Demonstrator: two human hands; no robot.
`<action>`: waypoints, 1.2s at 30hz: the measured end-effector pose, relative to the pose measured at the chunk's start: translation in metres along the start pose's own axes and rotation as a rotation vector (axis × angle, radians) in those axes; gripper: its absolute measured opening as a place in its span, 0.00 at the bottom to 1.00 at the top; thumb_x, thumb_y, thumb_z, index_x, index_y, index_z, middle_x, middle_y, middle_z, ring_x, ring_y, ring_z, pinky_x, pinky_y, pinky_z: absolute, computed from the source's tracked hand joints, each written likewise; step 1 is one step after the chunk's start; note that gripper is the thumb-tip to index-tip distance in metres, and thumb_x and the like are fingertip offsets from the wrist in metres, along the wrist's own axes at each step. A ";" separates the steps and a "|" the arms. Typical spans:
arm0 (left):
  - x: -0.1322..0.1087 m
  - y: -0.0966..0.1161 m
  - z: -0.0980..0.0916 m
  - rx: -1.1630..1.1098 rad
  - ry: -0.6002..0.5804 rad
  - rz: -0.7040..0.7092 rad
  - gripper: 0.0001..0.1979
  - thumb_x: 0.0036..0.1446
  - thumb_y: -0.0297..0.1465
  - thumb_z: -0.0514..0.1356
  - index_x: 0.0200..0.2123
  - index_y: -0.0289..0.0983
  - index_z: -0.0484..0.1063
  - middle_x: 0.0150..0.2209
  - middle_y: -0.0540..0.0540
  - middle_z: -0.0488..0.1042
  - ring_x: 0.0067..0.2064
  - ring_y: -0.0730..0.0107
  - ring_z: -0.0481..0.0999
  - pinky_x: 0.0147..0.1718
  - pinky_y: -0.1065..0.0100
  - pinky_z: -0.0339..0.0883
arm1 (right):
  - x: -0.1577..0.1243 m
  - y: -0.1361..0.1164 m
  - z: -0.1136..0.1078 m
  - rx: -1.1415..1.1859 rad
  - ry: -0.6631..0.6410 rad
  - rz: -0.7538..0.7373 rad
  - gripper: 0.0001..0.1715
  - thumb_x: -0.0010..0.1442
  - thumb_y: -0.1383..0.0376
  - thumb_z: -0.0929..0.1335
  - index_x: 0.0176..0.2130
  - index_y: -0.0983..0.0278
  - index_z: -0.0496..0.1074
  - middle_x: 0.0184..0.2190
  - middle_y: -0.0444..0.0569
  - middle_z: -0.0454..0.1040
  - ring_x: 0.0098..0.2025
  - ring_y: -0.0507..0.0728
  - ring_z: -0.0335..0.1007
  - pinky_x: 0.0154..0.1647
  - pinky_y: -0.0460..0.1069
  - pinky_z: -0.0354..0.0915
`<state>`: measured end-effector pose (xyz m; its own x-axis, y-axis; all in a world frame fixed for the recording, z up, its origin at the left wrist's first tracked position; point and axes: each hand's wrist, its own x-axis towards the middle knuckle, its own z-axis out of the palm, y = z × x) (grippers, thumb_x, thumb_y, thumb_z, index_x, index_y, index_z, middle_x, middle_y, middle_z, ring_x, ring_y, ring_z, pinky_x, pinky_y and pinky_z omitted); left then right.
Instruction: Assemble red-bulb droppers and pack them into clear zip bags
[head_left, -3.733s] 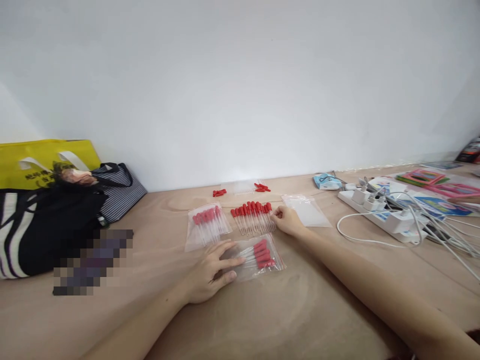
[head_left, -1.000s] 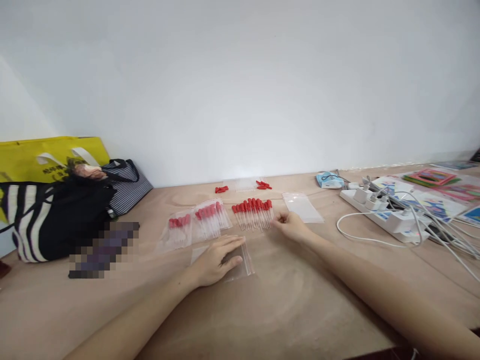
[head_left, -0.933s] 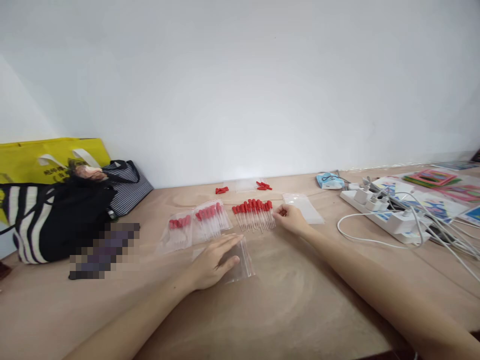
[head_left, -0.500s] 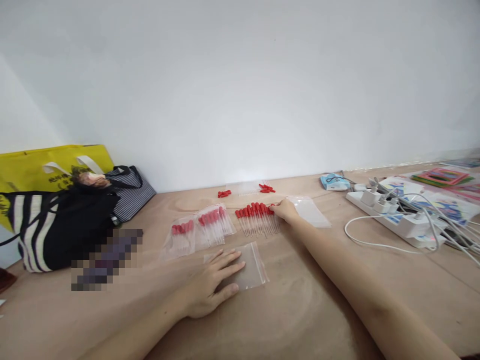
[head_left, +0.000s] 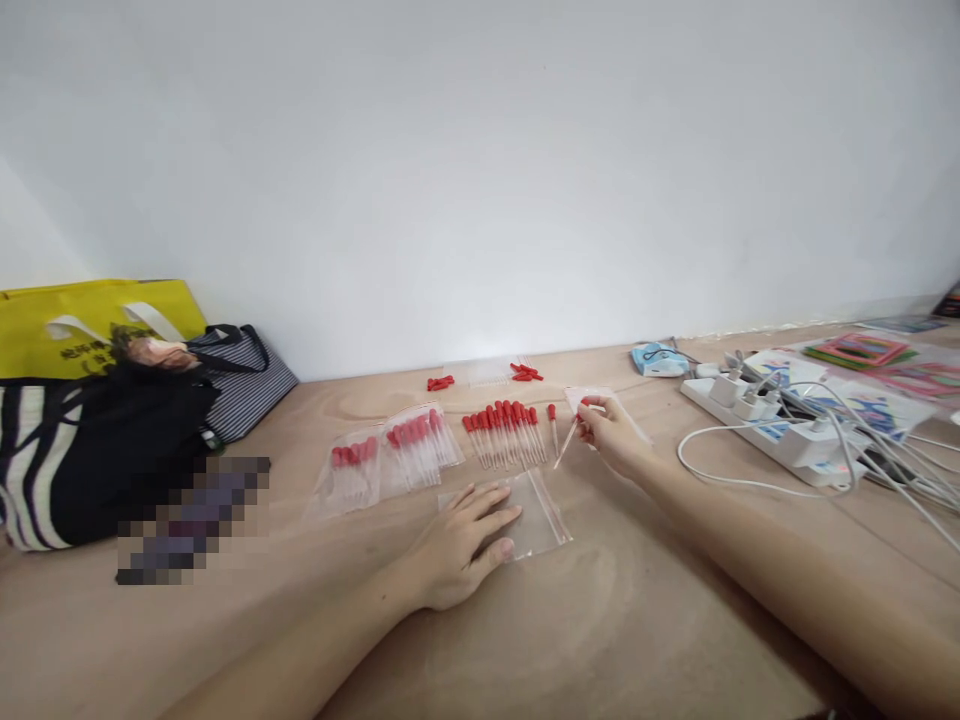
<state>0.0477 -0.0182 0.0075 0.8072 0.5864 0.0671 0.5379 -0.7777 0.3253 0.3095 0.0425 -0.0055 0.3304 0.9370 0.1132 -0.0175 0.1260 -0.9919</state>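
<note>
My left hand (head_left: 472, 540) lies with fingers spread on a clear zip bag (head_left: 541, 520) at the middle of the table. My right hand (head_left: 607, 430) pinches a clear dropper (head_left: 568, 441) by its red bulb, tip pointing down and left. One more red-bulbed dropper (head_left: 553, 425) lies just left of it, beside a row of several droppers (head_left: 506, 432). Left of the row, two groups of droppers sit in clear bags (head_left: 356, 470) (head_left: 420, 448). Behind my right hand is another clear bag (head_left: 634, 422), partly hidden.
Loose red bulbs (head_left: 527, 373) lie in back, with more (head_left: 441, 383) to their left. A white power strip (head_left: 780, 435) with cables and a blue packet (head_left: 660, 360) are right. Bags (head_left: 112, 470), a striped one (head_left: 251, 385) and a blurred-out item (head_left: 199, 525) are left.
My right hand has moved off the row's right end and now holds one dropper raised. My left hand and the bag under it appear further right as the view shifts.
</note>
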 end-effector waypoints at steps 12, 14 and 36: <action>-0.018 -0.009 -0.011 -0.092 0.064 -0.064 0.21 0.55 0.36 0.53 0.53 0.43 0.60 0.57 0.45 0.57 0.56 0.57 0.57 0.52 0.54 0.54 | -0.046 0.012 0.002 0.105 -0.048 0.024 0.24 0.45 0.52 0.66 0.39 0.61 0.57 0.23 0.39 0.62 0.20 0.49 0.62 0.20 0.45 0.60; -0.018 -0.009 -0.011 -0.100 0.046 -0.083 0.21 0.55 0.37 0.52 0.53 0.43 0.59 0.57 0.45 0.57 0.57 0.57 0.56 0.53 0.54 0.54 | -0.049 0.012 0.004 0.143 -0.056 0.055 0.24 0.45 0.53 0.66 0.39 0.61 0.57 0.23 0.39 0.63 0.20 0.49 0.63 0.21 0.46 0.61; -0.007 -0.010 -0.007 -0.121 -0.001 -0.032 0.22 0.58 0.40 0.49 0.55 0.43 0.57 0.58 0.46 0.56 0.59 0.61 0.52 0.56 0.54 0.47 | -0.058 0.002 -0.006 -0.387 -0.686 -0.163 0.14 0.41 0.55 0.71 0.27 0.62 0.75 0.25 0.44 0.68 0.26 0.49 0.61 0.26 0.44 0.58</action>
<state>0.0343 -0.0129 0.0103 0.7904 0.6103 0.0534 0.5305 -0.7254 0.4387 0.2960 -0.0132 -0.0140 -0.3549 0.9237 0.1440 0.3511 0.2745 -0.8952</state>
